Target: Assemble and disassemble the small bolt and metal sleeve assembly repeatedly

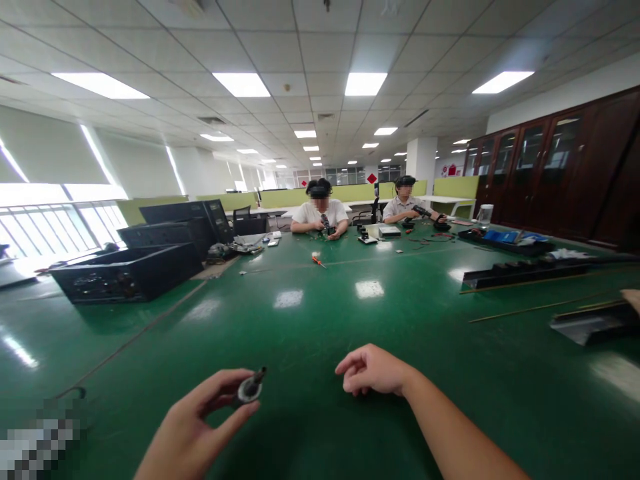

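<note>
Over green table (310,313), left hand (193,427) pinches small metal part (250,388) w/ fingers.

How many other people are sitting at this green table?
2. A person in a white T-shirt sits at the far edge of the glossy green table, near the middle; a person in a pale shirt sits just right of them. Others may be out of frame.
</note>
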